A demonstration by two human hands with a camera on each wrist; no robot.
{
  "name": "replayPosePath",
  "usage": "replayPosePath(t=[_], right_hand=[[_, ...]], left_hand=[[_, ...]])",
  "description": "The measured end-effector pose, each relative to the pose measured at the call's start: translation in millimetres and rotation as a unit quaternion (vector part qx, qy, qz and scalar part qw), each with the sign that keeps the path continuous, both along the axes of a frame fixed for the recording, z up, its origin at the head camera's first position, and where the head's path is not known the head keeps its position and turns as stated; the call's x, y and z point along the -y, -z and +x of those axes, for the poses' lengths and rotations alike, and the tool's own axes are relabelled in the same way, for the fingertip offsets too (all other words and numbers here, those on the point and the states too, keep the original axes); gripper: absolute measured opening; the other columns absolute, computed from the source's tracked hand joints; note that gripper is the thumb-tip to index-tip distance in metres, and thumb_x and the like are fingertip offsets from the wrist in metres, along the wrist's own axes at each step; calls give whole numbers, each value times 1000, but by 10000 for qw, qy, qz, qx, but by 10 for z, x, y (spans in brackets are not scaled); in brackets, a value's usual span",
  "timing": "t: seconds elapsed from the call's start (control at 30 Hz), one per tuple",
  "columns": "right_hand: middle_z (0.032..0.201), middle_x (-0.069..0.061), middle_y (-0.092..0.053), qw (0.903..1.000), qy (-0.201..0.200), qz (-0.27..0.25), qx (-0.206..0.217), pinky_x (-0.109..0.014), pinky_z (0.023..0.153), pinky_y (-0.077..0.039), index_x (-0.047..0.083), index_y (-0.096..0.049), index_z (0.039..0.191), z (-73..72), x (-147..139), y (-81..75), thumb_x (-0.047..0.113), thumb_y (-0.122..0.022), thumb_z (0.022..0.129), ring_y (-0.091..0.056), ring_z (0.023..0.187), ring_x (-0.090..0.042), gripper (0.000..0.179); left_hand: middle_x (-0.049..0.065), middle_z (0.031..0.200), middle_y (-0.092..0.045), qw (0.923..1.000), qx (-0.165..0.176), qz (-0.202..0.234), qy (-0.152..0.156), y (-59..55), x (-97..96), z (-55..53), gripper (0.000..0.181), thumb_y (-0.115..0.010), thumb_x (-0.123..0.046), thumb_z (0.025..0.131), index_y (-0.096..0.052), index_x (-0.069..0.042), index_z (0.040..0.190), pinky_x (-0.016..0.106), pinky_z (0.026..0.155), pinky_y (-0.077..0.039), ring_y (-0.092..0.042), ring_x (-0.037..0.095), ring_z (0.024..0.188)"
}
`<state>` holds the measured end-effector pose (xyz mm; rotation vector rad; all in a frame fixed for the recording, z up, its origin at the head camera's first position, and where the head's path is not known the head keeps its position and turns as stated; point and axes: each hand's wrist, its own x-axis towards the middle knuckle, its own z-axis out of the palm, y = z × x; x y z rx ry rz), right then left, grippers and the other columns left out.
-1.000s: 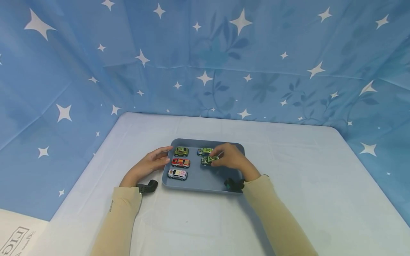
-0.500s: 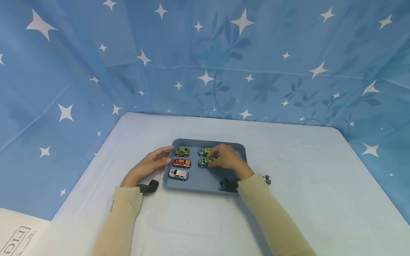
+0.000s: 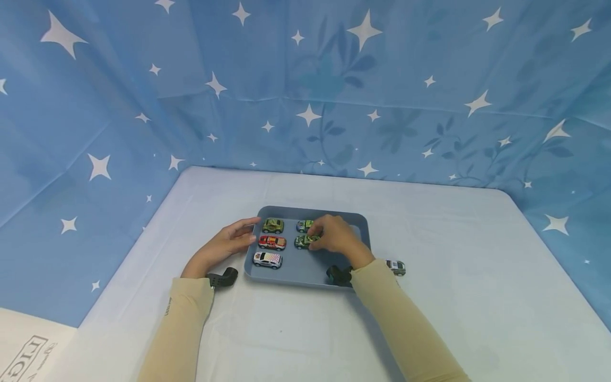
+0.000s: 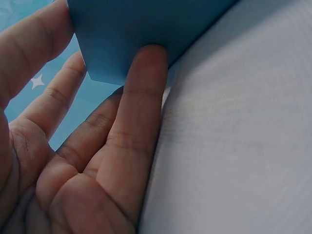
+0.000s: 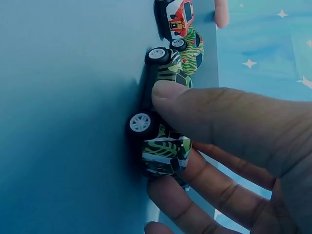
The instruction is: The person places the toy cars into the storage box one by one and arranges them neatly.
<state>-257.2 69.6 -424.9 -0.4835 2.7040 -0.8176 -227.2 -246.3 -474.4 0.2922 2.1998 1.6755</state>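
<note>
My right hand (image 3: 338, 237) pinches a green leaf-patterned toy car (image 5: 163, 151) between thumb and fingers, its wheels at or close to the floor of the grey-blue tray (image 3: 291, 278). Just behind that car in the head view is another toy car (image 3: 303, 226), blue and green, partly covered by my fingers. Down the tray's left side stand a green toy car (image 3: 273, 225), a red and orange one (image 3: 272, 243) and a white one with a dotted roof (image 3: 268, 260). My left hand (image 3: 221, 245) touches the tray's left wall (image 4: 146, 29) with extended fingers.
A white and dark toy car (image 3: 396, 267) sits on the white-covered table (image 3: 296, 334) right of the tray, partly hidden by my right sleeve. Blue star-patterned cloth (image 3: 229, 132) hangs behind the table. Printed white material (image 3: 28, 350) lies at the lower left.
My right hand has shifted slightly left with the leaf-patterned toy car. My right forearm has moved left too, uncovering the car outside the tray. The left hand stays at the tray wall.
</note>
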Motion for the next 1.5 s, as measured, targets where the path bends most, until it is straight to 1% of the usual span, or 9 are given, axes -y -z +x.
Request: replayPosePath(t=[0.17, 0.33, 0.47, 0.6, 0.8, 1.03, 1.23, 1.37, 1.5], right_hand=[[106, -4, -80, 9999, -83, 63, -97, -42, 86, -61, 8, -82, 107, 4, -5, -24, 9, -93, 85, -72, 105, -27, 25], [111, -5, -80, 9998, -152, 65, -113, -43, 90, -60, 7, -82, 114, 6, -42, -66, 10, -93, 85, -72, 108, -27, 31], [118, -9, -79, 9996, -225, -194, -15, -44, 91, -62, 4, -81, 119, 15, -112, -114, 9, -91, 87, -73, 110, -29, 34], [123, -14, -77, 9970, -343, -678, 176, -43, 91, -63, 0, -79, 121, 21, -215, -134, 7, -88, 90, -74, 113, -33, 33], [124, -19, -75, 9879, -535, -1411, 360, -45, 94, -63, -4, -77, 123, 29, -362, -104, 5, -85, 92, -74, 113, -37, 34], [123, -22, -75, 9760, -753, -1957, 588, -48, 96, -61, -8, -73, 127, 65, -515, -95, 2, -82, 93, -75, 107, -34, 36], [128, -26, -73, 9623, -1095, -2382, 728, -52, 102, -57, -11, -70, 132, 102, -661, -88, 2, -80, 95, -73, 107, -31, 40], [132, -29, -70, 9548, -1211, -2565, 887, -50, 102, -57, -12, -67, 135, 141, -757, -81, 1, -79, 96, -70, 113, -37, 43], [134, -30, -68, 9520, -1188, -2654, 957, -49, 103, -57, -13, -66, 137, 187, -845, -71, 2, -78, 97, -67, 119, -45, 44]], left_hand=[[27, 169, -39, 10000, 8, 18, 4, -11, 1, -2, 65, -61, -21, 111, -36, -8, 169, 59, 122, -40, -45, 46, 151], [27, 169, -39, 10000, -22, 31, 26, -6, 0, -7, 65, -62, -21, 111, -35, -6, 169, 58, 122, -40, -44, 46, 152], [28, 169, -39, 10000, -13, 50, 21, -8, 0, -4, 65, -61, -20, 111, -35, -6, 169, 58, 122, -40, -44, 46, 152], [28, 168, -39, 10000, -9, 38, 17, -3, -1, -5, 65, -61, -20, 111, -35, -6, 169, 59, 122, -39, -44, 46, 152], [28, 169, -38, 10000, -2, 20, -7, -11, -8, 4, 65, -61, -19, 111, -35, -6, 169, 59, 122, -39, -44, 47, 152], [28, 169, -38, 10000, 3, -4, -4, -13, -12, 7, 66, -61, -21, 111, -35, -7, 169, 59, 122, -39, -44, 47, 151], [28, 169, -38, 10000, -9, -20, 12, -5, -4, 6, 66, -61, -22, 111, -34, -7, 169, 59, 122, -39, -44, 47, 152], [28, 169, -38, 10000, -17, -11, 8, -4, -3, 8, 68, -63, -24, 110, -35, -7, 169, 58, 122, -40, -44, 46, 152], [28, 168, -39, 10000, -17, 8, 15, -4, -9, 12, 68, -64, -23, 110, -35, -7, 169, 56, 122, -40, -42, 46, 153]])
